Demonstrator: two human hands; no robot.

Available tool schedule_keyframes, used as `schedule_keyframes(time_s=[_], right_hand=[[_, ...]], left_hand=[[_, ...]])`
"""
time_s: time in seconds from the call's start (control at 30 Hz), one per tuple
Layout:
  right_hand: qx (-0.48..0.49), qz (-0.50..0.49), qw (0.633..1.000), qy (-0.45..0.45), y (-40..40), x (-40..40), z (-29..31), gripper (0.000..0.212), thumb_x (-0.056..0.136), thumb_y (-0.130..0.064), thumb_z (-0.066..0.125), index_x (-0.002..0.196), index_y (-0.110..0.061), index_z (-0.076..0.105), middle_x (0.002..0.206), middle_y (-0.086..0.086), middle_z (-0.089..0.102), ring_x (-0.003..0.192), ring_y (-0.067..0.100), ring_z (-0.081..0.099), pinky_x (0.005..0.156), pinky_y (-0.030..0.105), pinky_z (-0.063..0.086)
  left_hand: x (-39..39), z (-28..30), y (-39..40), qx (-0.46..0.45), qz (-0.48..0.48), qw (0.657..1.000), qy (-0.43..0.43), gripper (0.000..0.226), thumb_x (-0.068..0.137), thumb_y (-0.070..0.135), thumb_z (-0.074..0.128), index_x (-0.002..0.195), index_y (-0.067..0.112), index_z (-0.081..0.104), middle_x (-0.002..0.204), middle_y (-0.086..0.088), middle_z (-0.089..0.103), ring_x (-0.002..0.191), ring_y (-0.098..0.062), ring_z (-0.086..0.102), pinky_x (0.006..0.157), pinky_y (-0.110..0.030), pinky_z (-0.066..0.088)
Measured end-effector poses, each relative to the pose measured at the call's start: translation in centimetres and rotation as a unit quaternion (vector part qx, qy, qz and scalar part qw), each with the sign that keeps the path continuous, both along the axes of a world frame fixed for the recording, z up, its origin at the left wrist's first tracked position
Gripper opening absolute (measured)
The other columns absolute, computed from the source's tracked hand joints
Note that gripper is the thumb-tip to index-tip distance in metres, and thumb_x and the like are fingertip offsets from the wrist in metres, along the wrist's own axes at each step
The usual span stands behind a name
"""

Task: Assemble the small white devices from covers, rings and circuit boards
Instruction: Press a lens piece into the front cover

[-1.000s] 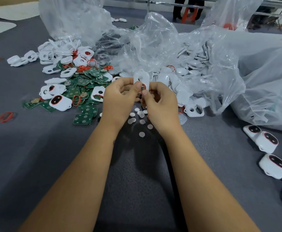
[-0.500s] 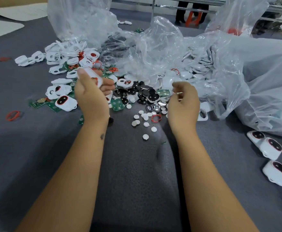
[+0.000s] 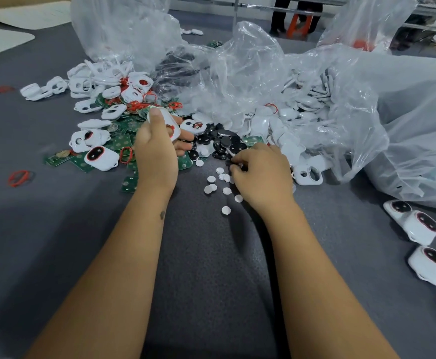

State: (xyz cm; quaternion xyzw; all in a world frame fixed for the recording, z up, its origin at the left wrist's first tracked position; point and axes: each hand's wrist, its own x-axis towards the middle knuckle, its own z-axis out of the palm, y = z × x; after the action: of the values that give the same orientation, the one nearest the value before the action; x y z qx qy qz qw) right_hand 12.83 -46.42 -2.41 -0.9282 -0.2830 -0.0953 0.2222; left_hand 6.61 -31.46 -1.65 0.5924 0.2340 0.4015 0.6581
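Observation:
My left hand (image 3: 157, 149) grips a white cover (image 3: 169, 121) with a red ring in it, thumb on its top end, above the pile of green circuit boards (image 3: 119, 143). My right hand (image 3: 262, 174) is down on the table with its fingertips pinching a small dark part at the edge of a heap of black round parts (image 3: 222, 143). Several white discs (image 3: 226, 190) lie just left of and under that hand. Loose white covers (image 3: 108, 81) and red rings (image 3: 126, 154) are scattered over the boards.
Crumpled clear plastic bags (image 3: 250, 81) with more white covers spread across the back and right. Finished white devices (image 3: 424, 226) lie at the right edge. A loose red ring (image 3: 18, 177) sits on the grey mat at left. A person's legs stand at the far back.
The hands parted from holding the cover together. The left one carried the cover to the left; the right one dropped to the table at the black parts.

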Motion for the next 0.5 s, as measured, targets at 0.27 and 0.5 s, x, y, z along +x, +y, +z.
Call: schedule_keyframes(time_s=[0.27,0.5], right_hand=[[0.395,0.076,0.858,0.319,0.4,-0.5,1.0,0.028,0.093,-0.011,0.057,0.071,-0.022,0.070,0.066,-0.009,0.067,0.059,0.004,0.054,0.057,0.019,0.044],[0.480,0.091,0.791,0.368,0.2,-0.6,1.3,0.019,0.095,-0.004,0.053,0.091,-0.010,0.071,0.066,-0.004,0.068,0.055,0.006,0.054,0.056,0.015,0.043]], left_hand=[[0.6,-0.1,-1.2,-0.013,-0.138,0.989,0.048,0.030,0.102,0.029,0.042,0.083,0.015,0.061,0.059,0.004,0.063,0.044,-0.006,0.045,0.043,-0.018,0.038],[0.5,0.2,-1.5,-0.065,-0.220,0.973,0.009,0.019,0.087,0.029,0.053,0.092,0.013,0.064,0.077,0.002,0.072,0.062,-0.011,0.065,0.052,-0.024,0.051]])
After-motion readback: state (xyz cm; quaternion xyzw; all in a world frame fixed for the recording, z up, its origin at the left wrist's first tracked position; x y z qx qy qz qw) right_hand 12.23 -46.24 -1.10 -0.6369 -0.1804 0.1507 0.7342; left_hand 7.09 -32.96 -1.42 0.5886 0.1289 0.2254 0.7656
